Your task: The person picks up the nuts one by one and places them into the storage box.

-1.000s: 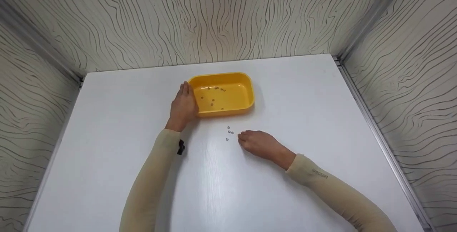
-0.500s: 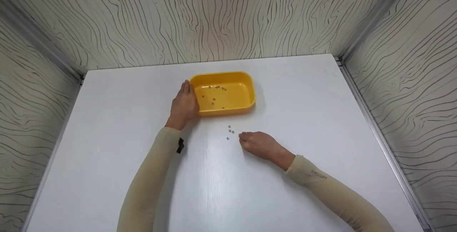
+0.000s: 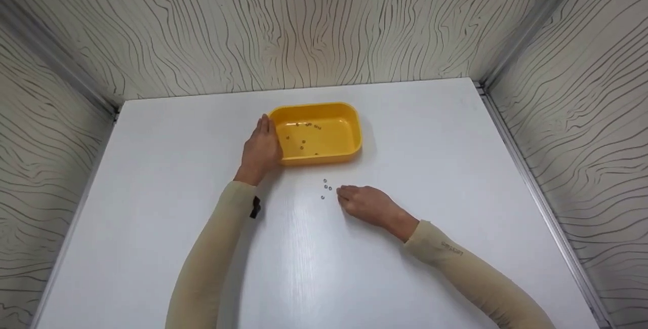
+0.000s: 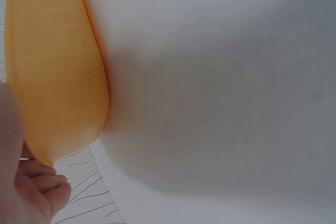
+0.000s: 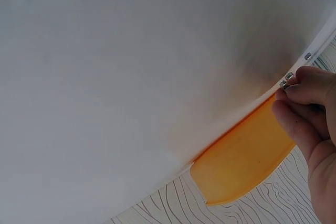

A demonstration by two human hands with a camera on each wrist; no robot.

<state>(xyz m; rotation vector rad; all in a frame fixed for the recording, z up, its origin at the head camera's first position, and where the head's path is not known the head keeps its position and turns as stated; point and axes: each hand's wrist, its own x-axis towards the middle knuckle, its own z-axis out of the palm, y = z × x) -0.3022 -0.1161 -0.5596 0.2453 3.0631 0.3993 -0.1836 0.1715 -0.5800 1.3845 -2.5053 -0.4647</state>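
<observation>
A yellow plastic tray [image 3: 324, 139] stands on the white table with several small metal nuts [image 3: 303, 141] in it. My left hand [image 3: 261, 152] grips the tray's left side; in the left wrist view its fingers [image 4: 44, 179] curl at the tray's rim. Just in front of the tray, several more nuts [image 3: 325, 187] lie loose on the table. My right hand [image 3: 368, 205] rests low beside them, thumb and fingertips pinched together. In the right wrist view a shiny nut [image 5: 284, 84] shows at the thumb's tip, and the fingers partly hide it.
The white table [image 3: 430, 167] reaches back to a wood-patterned wall [image 3: 314, 30]. More such walls with metal frame edges rise at left and right. A black clip-like piece [image 3: 255, 207] sits at the left sleeve's cuff.
Almost nothing has moved: both hands, the tray and the loose nuts keep their places, apart from a slight shift of the whole view.
</observation>
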